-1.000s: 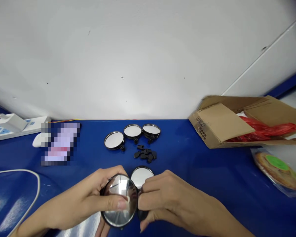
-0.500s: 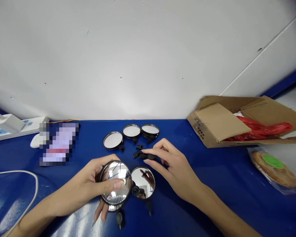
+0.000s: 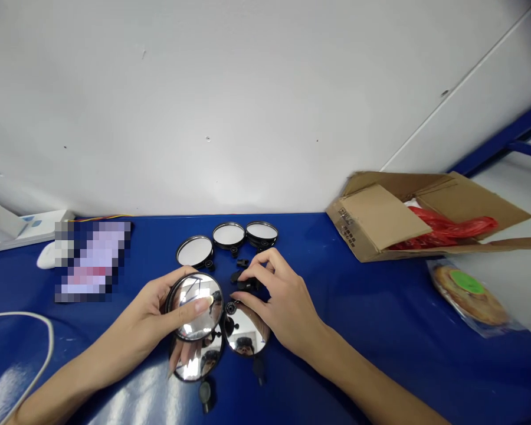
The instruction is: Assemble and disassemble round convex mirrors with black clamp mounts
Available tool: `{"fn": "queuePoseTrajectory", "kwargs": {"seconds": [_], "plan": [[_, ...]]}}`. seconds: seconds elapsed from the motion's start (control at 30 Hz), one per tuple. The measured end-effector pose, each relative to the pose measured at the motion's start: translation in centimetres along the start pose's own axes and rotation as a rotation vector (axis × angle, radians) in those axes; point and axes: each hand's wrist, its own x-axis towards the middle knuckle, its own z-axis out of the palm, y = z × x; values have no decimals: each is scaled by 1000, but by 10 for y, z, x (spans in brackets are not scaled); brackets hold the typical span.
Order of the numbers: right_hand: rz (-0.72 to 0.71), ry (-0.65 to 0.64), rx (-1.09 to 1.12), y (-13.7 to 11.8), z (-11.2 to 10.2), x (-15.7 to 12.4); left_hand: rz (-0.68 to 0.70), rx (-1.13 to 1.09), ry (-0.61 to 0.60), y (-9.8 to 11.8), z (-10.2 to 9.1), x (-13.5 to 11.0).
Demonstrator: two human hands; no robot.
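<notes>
My left hand [image 3: 159,313] grips a round black-rimmed mirror [image 3: 190,321], thumb across its face. A black socket [image 3: 230,307] sticks out at this mirror's right edge. My right hand [image 3: 277,301] is bent over small black plastic pieces [image 3: 235,277], thumb and forefinger apart on either side of them. Its thumb tip is close to the socket. Below the held mirror lies another round mirror [image 3: 194,367], partly covered. A further mirror [image 3: 248,337] lies to the right, under my right hand. Black knob-like pieces [image 3: 205,395] [image 3: 259,369] sit nearer to me.
Three round mirrors [image 3: 229,235] stand in a row near the wall. A blurred phone [image 3: 92,260], a white mouse [image 3: 48,255], a power strip [image 3: 48,227] and a cable [image 3: 49,342] are left. An open cardboard box [image 3: 380,215] and a wrapped pastry [image 3: 473,295] are right.
My left hand has raised the mirror slightly away from me, uncovering more of the mirror below. My right hand has moved left over the black pieces, its thumb nearing the socket. The view has shifted slightly.
</notes>
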Motion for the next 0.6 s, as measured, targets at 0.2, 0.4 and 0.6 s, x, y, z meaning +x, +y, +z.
{"fn": "queuePoseTrajectory", "kwargs": {"seconds": [0.2, 0.4, 0.6], "plan": [[-1, 38, 48, -2, -2, 2, -12, 5, 13, -2, -1, 0], [-158, -27, 278, -12, -18, 0, -10, 29, 28, -2, -1, 0], [-303, -80, 216, -13, -17, -2, 10, 37, 31, 1, 2, -1]]}}
